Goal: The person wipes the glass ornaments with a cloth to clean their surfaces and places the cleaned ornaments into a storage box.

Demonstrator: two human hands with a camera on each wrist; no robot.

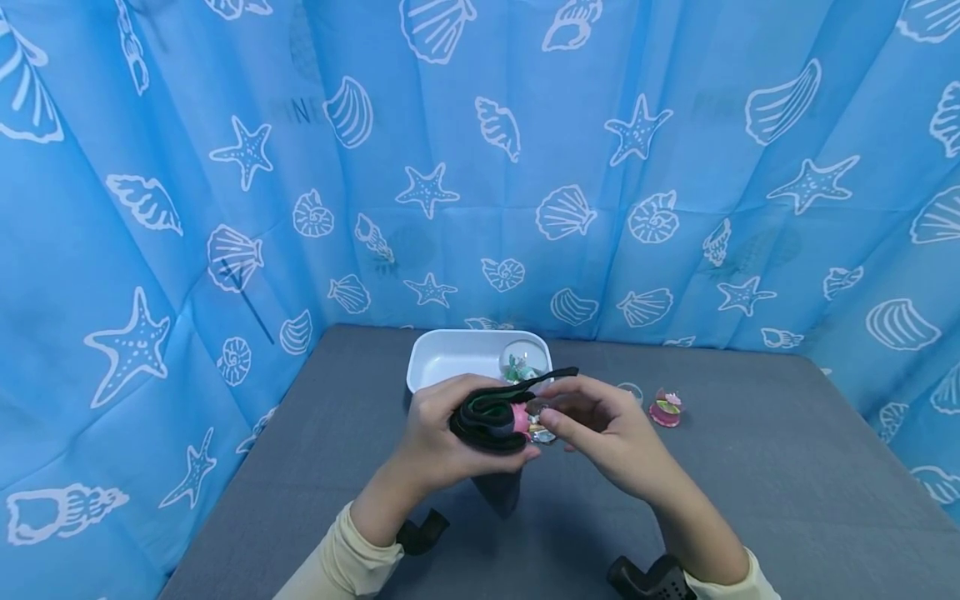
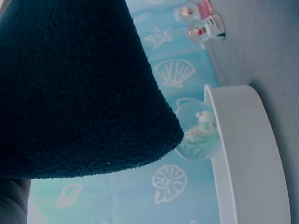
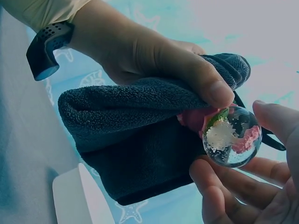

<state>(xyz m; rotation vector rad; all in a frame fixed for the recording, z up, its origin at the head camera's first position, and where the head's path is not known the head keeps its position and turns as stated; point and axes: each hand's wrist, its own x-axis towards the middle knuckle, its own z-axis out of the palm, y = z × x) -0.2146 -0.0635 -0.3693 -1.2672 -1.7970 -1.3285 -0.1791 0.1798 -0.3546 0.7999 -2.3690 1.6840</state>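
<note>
A folded dark towel [image 3: 140, 102] is gripped by my left hand [image 1: 442, 437], its thumb pressing on the upper layer. Between the layers sits the pink base [image 3: 194, 120] of a snow globe [image 3: 232, 137]. The globe's clear ball, with white and pink pieces inside, sticks out toward my right hand [image 1: 611, 425]. My right hand's thumb and curled fingers [image 3: 224, 182] surround the ball at its edges. In the left wrist view the towel [image 2: 84, 93] hides most of the left hand and the wrapped globe.
A white tray [image 1: 450, 337] stands behind the hands, with another snow globe [image 1: 522, 360] inside at its right end. To the right on the grey table [image 1: 750, 467] is a pink-based snow globe [image 1: 666, 408], beside another clear globe [image 1: 632, 390] partly behind my right hand. A blue shell-patterned curtain [image 1: 480, 167] hangs behind.
</note>
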